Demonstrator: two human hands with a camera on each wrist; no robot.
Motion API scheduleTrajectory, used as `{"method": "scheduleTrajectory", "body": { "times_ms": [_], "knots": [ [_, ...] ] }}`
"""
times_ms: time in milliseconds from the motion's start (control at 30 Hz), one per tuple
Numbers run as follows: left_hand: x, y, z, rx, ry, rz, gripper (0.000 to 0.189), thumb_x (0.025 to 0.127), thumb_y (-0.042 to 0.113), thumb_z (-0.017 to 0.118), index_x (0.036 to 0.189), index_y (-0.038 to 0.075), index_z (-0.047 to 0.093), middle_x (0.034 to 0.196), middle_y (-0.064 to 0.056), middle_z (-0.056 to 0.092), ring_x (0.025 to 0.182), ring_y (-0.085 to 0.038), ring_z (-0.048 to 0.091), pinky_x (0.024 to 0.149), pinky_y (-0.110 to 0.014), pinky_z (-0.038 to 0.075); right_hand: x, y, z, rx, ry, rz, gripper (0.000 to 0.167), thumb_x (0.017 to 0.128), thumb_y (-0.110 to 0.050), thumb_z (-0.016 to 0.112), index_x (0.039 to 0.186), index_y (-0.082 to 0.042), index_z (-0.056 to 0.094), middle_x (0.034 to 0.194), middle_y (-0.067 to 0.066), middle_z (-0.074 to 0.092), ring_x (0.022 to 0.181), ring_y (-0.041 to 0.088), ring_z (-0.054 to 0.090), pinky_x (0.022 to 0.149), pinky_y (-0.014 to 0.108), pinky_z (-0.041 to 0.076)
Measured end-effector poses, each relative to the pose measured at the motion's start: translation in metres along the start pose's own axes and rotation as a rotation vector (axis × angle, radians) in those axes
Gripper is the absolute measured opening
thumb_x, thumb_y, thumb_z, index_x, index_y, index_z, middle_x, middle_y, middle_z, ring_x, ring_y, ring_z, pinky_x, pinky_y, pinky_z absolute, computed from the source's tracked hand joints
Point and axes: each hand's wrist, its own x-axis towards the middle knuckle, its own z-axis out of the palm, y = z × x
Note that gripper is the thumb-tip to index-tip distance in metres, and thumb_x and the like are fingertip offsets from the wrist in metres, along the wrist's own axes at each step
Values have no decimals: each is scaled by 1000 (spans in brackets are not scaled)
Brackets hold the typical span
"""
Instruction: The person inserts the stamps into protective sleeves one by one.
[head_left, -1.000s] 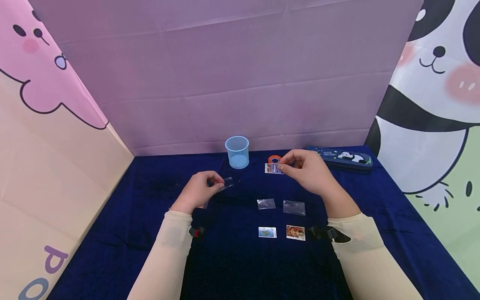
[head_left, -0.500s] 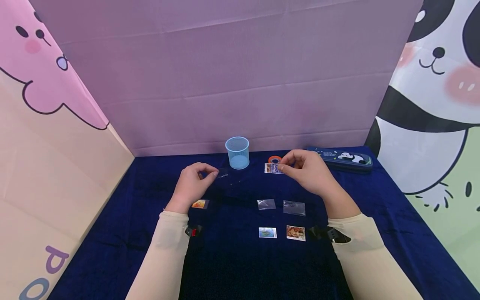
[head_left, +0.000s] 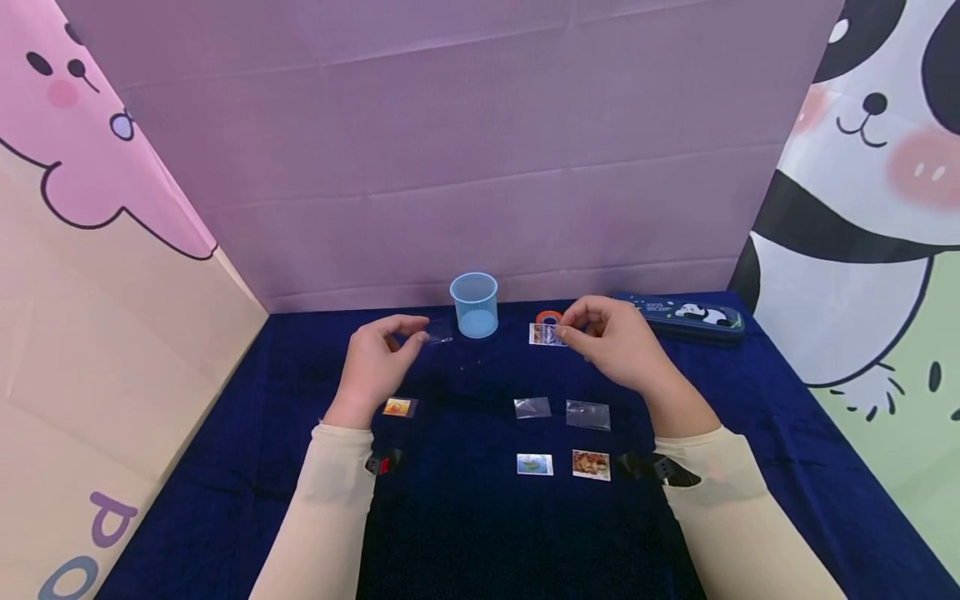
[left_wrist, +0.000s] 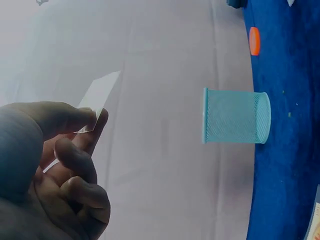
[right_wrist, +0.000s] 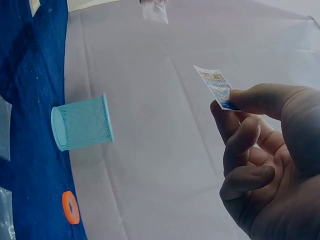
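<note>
My left hand (head_left: 377, 360) pinches a small clear plastic sleeve (head_left: 441, 331) between thumb and forefinger, raised above the table's left side. In the left wrist view the sleeve (left_wrist: 101, 92) looks pale and slanted. With thumb and index finger, my right hand (head_left: 618, 346) holds a small printed stamp (right_wrist: 215, 86) by one end. Its edge looks perforated in the right wrist view. Below the left hand lies an orange-yellow stamp (head_left: 398, 407) in a sleeve. Two flat clear sleeves, one left (head_left: 532, 407) and one right (head_left: 588, 415), lie above a blue-green stamp (head_left: 535, 464) and a brown stamp (head_left: 592, 466).
A light-blue mesh pen cup (head_left: 476, 315) stands at the back of the dark-blue cloth (head_left: 457, 533). An orange tape roll (right_wrist: 71, 207) lies behind the right hand. At the back right is a navy panda pencil case (head_left: 690, 322). Fabric panels enclose the table.
My left hand has moved up and slightly left with the clear sleeve, uncovering the orange-yellow stamp beneath. My right hand has stayed almost still with its stamp.
</note>
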Motion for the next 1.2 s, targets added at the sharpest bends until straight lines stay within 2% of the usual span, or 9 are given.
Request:
{"method": "scheduleTrajectory", "body": {
  "times_ms": [267,533,700,800,1000,1200],
  "knots": [
    [0,4,-1,-28,49,18,16,100,26,76,114,20,80,101,5,74,67,-23,52,53,-32,43,-2,-8,1,-2,15,-36,11,101,-25,73,105,-15,73,85,8,63,64,25,54,52,35,42],
    [-2,12,-1,-95,58,47,12,98,29,77,108,23,80,97,8,73,62,-23,51,51,-32,41,-2,-12,3,74,-2,15,14,102,-28,72,108,-16,71,99,7,72,69,25,71,50,35,45],
    [-6,22,-2,-115,51,61,11,98,31,77,106,25,80,93,10,72,61,-23,49,51,-33,40,-4,-15,4,117,-9,22,15,102,-31,72,109,-17,71,100,12,71,69,25,71,49,35,48],
    [-9,27,-3,-121,37,74,11,99,31,76,105,23,78,91,10,72,61,-22,49,52,-33,40,-5,-17,5,136,-8,13,15,102,-30,72,109,-17,71,98,10,71,70,27,70,49,36,52],
    [-11,35,-2,-123,16,98,11,101,31,73,103,21,77,89,8,72,62,-21,49,53,-32,41,-9,-23,7,156,5,-37,13,102,-28,72,108,-16,71,92,5,71,71,30,70,48,36,51],
    [-14,43,0,-147,-24,104,14,103,28,70,101,16,76,88,3,72,66,-22,53,56,-32,43,-13,-32,11,186,26,-99,7,102,-20,72,107,-15,72,88,8,69,67,25,68,44,34,47]
  ]
}}
